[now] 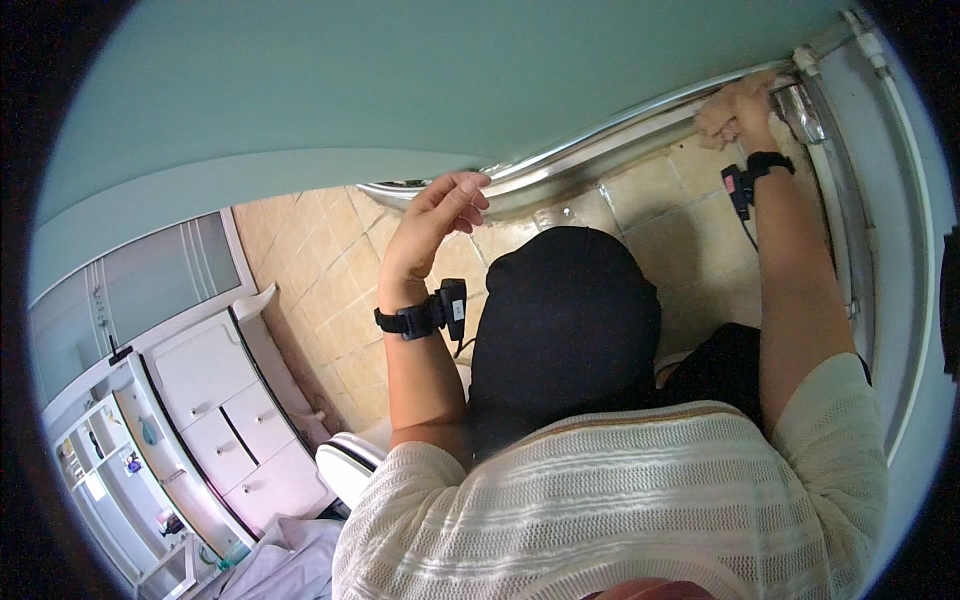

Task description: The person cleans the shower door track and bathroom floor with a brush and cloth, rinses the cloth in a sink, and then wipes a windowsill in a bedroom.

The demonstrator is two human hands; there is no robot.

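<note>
Out at two o'clock, the right hand (756, 104) has a crumpled tan cloth (714, 124) bunched in its grip, at the far end of the metal bottom rail (612, 148) under the pale green panel (400, 80); the hand and cloth are slightly blurred, so which fingers press and which pinch cannot be told. The left hand (442, 212), toward eleven o'clock and nearer the centre, looks empty, its fingers loosely curled beside the rail's near end; whether the fingertips touch the panel edge is unclear. The rail sweeps from eleven to two o'clock above the beige tiled floor (345, 250), meeting a shiny metal corner piece (802, 112) just past the right hand. As the step in hand seems to be wiping along the rail, it would go best with the cloth folded into a firm pad, fingertips pushing it into the seam where metal meets tile, in strokes that follow the curve from two o'clock toward eleven. The corner piece probably calls for a lighter touch, with cloth between skin and any sharp edge. The black-clad knee (565, 310), just right of centre, sits close to the rail, so the left hand could usefully steady the body while the right arm reaches.
</note>
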